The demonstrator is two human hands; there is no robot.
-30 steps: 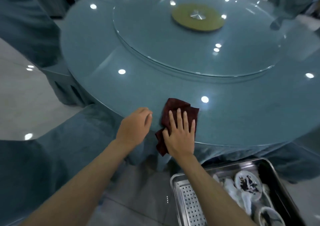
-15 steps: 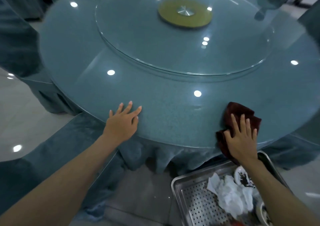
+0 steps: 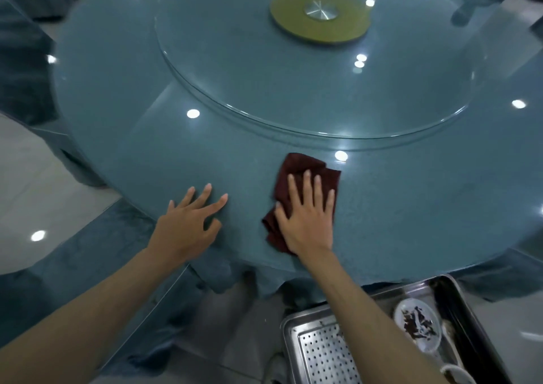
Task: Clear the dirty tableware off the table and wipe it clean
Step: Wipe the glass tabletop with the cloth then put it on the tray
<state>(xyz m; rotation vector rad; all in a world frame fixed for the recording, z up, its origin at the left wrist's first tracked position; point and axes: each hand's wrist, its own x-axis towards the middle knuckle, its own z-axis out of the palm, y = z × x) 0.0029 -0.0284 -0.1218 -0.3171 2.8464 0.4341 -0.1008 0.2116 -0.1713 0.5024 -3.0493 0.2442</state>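
A dark red cloth [image 3: 296, 167] lies on the near part of the round glass-topped teal table [image 3: 411, 195]. My right hand [image 3: 307, 219] presses flat on the cloth with straight fingers, covering its near half. My left hand [image 3: 188, 220] rests on the table's near edge to the left of the cloth, fingers spread and holding nothing. A steel tray [image 3: 320, 351] below the table's edge at the lower right holds a dirty white dish [image 3: 418, 325] and other tableware, partly hidden by my right forearm.
A glass turntable [image 3: 293, 75] with a yellow-green hub [image 3: 320, 16] fills the table's middle. Teal-covered chairs [image 3: 73, 266] stand at the left and far corners. Pale tiled floor [image 3: 32, 177] shows at the left.
My right hand has slid the cloth left along the near edge, back from the right side toward the middle. My left hand stays spread on the table edge.
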